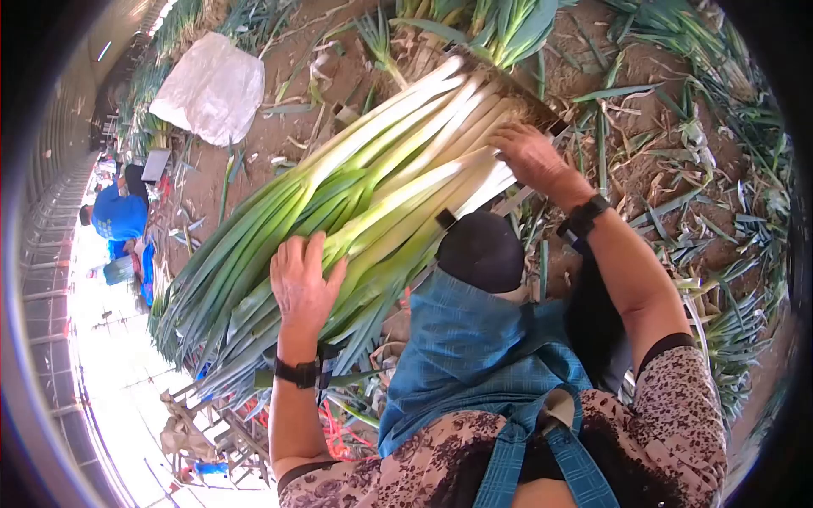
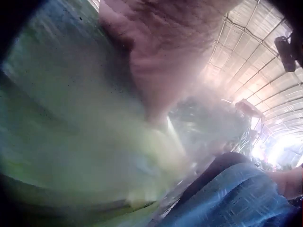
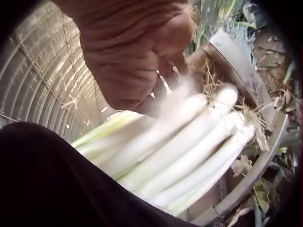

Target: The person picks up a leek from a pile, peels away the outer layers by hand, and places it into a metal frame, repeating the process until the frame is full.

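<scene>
A thick heap of leeks lies slantwise in front of me, white root ends at upper right and dark green leaves at lower left. My left hand, fingers spread and thumb apart, rests on the green part near the front edge. In the left wrist view that hand is blurred over pale green leaves. My right hand lies over the white stalks close to the roots. The right wrist view has its fingers bent loosely above the white stalks, the nearest ones blurred; its fingertips are partly hidden.
A flat metal frame piece borders the root ends. My dark-covered knee stands beside the heap. A white plastic sack and loose leaves lie on the soil. Another person in blue is at the far left.
</scene>
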Demonstrator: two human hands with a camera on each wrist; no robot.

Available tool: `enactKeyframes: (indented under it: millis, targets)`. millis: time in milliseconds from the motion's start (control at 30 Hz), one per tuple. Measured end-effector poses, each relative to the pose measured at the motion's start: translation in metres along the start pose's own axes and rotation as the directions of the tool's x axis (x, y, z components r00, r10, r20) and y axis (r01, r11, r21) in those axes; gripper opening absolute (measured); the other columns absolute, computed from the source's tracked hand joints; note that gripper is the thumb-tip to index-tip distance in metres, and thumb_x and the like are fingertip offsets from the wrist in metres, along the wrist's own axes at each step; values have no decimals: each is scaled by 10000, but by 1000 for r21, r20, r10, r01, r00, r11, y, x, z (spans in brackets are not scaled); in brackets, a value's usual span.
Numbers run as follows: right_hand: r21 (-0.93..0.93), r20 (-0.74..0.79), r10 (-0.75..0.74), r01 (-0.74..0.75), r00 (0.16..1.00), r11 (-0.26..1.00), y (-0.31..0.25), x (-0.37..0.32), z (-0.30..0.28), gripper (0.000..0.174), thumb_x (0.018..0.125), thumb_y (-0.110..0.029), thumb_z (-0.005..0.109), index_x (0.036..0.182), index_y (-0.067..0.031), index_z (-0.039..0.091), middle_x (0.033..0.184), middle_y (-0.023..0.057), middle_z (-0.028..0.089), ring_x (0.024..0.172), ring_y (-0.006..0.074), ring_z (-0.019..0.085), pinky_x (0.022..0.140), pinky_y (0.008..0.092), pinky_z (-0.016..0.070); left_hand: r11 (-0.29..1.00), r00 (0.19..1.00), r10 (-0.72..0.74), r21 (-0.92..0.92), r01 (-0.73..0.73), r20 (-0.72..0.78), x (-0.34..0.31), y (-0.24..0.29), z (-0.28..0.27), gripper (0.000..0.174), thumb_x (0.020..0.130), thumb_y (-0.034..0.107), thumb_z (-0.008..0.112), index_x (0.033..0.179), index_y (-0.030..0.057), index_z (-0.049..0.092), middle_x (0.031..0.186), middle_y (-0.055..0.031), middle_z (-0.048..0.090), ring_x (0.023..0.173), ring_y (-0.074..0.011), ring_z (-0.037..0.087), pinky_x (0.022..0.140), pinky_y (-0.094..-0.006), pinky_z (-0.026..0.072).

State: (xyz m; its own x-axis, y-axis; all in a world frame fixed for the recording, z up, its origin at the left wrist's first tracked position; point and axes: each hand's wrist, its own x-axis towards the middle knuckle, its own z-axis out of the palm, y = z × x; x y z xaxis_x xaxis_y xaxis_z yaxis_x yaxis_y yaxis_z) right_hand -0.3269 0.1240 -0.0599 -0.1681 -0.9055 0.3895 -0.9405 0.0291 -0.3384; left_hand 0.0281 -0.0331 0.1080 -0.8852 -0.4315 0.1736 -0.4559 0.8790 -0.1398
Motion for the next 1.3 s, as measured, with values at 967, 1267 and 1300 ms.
enactKeyframes:
  millis: [967,1267,1300]
  targets:
    - [-189,185,280,-245,942,951,6,50,17,225,749,-115,593,939,-32,681,1135,105,634,1220,295,475,990,439,423,1000,996,9,3,-9,91,26,30,56,432,829,220,660,1185,-13,581,1314,-176,489,1208,-364,422,1013,-483,341]
    - [410,465,450,-636,763,654,-39,-83,-153,745,849,-567,597,1396,-80,457,1330,202,537,1244,341,497,1050,410,388,987,987,162,1,-162,12,11,14,73,411,862,162,612,1196,-66,533,1353,-263,460,1227,-439,412,1040,-515,329]
    - [540,449,479,-657,754,527,-47,-123,-159,760,854,-557,601,1394,-45,448,1406,201,464,1308,352,424,1085,418,348,978,976,209,-16,-210,-63,13,5,82,424,859,150,626,1207,-76,540,1313,-270,501,1193,-440,461,1024,-506,356]
